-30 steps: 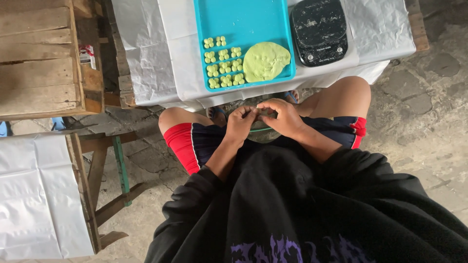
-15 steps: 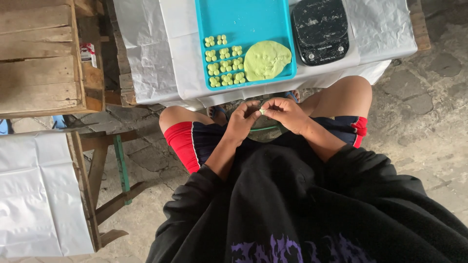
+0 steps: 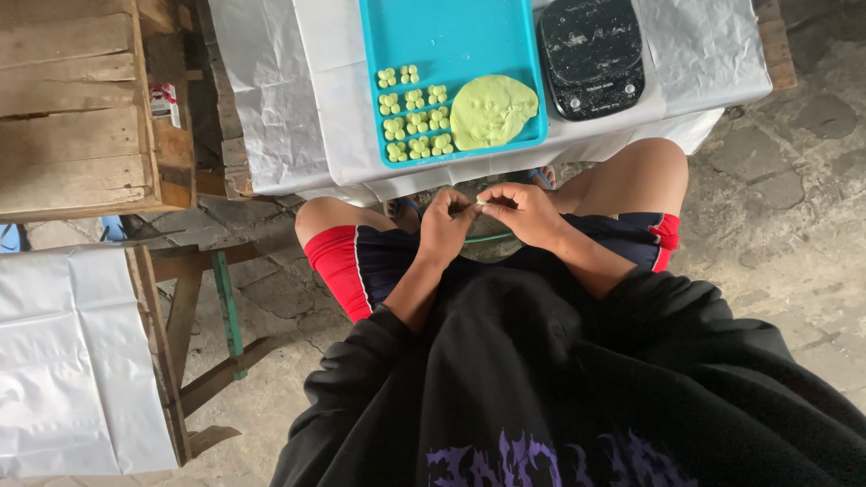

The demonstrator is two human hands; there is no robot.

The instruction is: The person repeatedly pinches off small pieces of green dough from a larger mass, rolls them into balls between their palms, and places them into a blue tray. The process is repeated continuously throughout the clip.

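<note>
1. A small bit of pale green dough is sitting between the fingertips of both hands, held over the lap, just below the near edge of the table. It is too small to make out its shape.
2. The left hand is pinching in on the bit with thumb and forefinger drawn together; the right hand is meeting it from the other side, fingertips closed on the same bit, so the two hands are touching.
3. On the teal tray a flattened green dough disc is lying at the near right corner, dimpled on top, and rows of small shaped dough pieces are lying just left of it, set apart from one another.
4. A black kitchen scale is standing just beside the tray on the right.
5. Judging by the dimples in the disc, the dough is probably handling soft, light and easily marked, perhaps slightly sticky; fingertip pressure from opposite sides, kept gentle, is looking like the right hold, since a firm squeeze would likely crush the shape.
</note>
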